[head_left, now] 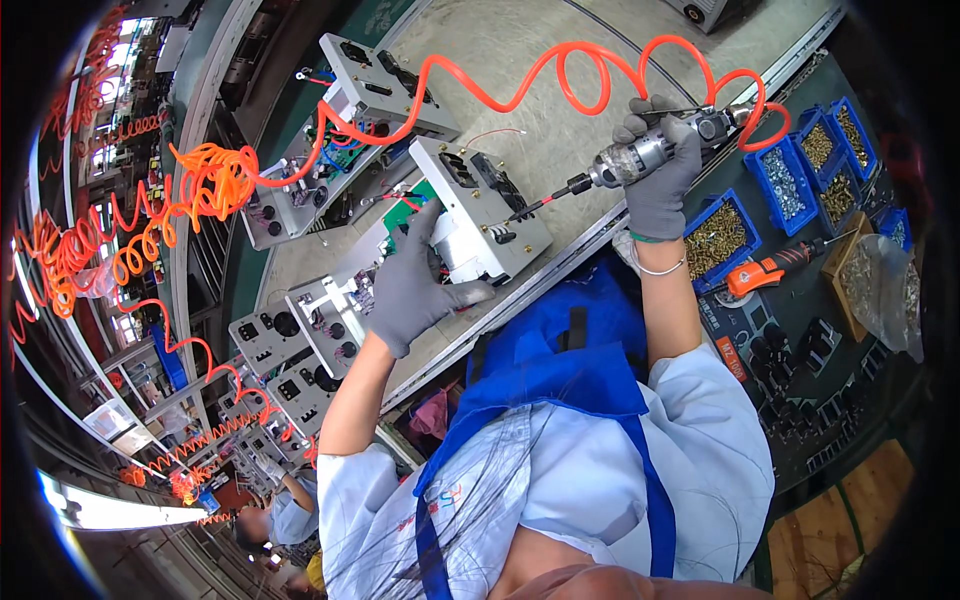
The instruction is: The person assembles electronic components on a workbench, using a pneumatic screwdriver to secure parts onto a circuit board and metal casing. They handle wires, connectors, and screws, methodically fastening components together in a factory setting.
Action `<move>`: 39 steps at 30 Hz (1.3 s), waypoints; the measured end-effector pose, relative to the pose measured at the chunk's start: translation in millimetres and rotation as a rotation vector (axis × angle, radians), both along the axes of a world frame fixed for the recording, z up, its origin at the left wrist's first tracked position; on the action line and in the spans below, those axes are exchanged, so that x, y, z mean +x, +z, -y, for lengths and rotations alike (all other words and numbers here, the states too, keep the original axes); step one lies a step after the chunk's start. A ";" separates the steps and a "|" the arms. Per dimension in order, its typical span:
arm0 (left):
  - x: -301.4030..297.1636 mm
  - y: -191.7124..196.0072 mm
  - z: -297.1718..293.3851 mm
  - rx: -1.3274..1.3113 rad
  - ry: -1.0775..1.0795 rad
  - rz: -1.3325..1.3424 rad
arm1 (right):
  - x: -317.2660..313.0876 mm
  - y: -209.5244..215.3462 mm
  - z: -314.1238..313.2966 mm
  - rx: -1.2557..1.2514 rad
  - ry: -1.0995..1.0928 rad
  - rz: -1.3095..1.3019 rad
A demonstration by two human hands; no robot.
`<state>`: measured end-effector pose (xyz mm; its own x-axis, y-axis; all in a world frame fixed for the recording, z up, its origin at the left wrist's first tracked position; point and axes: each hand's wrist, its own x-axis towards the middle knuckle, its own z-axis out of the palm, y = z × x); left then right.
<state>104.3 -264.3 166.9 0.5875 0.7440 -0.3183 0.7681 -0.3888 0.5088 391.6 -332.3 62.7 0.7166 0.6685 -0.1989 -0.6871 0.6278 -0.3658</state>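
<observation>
A silver pneumatic screwdriver [640,158] is being gripped by the gloved right hand [665,165], the fingers being closed round its barrel, and its long bit [546,200] is being pointed at the face of a grey metal panel [478,215]. Whether a screw head is being touched by the tip cannot be told. Should the bit be tilted off its axis, it could be made to slip, and the panel's face could be scratched. The same slip could be caused by a tug from the orange coiled air hose [497,106], which is being suspended across the working area. Should the panel be braced too lightly, it could be shifted by the tool's push. The green circuit board [425,190] behind it could be damaged if the fingers above were pressed down.

The panel is being supported on the metal counter [540,145], between the two hands: just beside the left hand [410,290], and apart from the right hand, being reached only by the bit. The left hand is being held wide, its thumb being placed near the panel's lower edge; how firmly anything is being pressed there cannot be told.
</observation>
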 end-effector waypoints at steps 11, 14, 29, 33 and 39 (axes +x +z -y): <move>17.3 7.2 4.5 -0.287 0.147 0.193 | -2.7 -9.9 3.5 0.011 0.013 -0.019; 21.3 9.9 4.7 -0.318 0.160 0.205 | -1.1 -21.7 1.5 0.247 0.078 -0.068; -0.6 -16.4 1.4 -0.073 0.027 0.205 | 9.7 -44.3 -27.0 0.114 0.161 -0.097; -6.4 -26.9 1.7 -0.077 0.039 0.228 | 9.0 -52.2 -24.4 0.148 0.181 -0.130; -5.0 -22.4 1.5 -0.048 0.032 0.183 | 6.4 -56.5 -23.6 0.069 0.140 -0.112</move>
<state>99.3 -265.7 144.5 0.6148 0.7500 -0.2439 0.6727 -0.3373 0.6585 398.1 -308.7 6.2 0.5917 0.7750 -0.2220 -0.8034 0.5441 -0.2417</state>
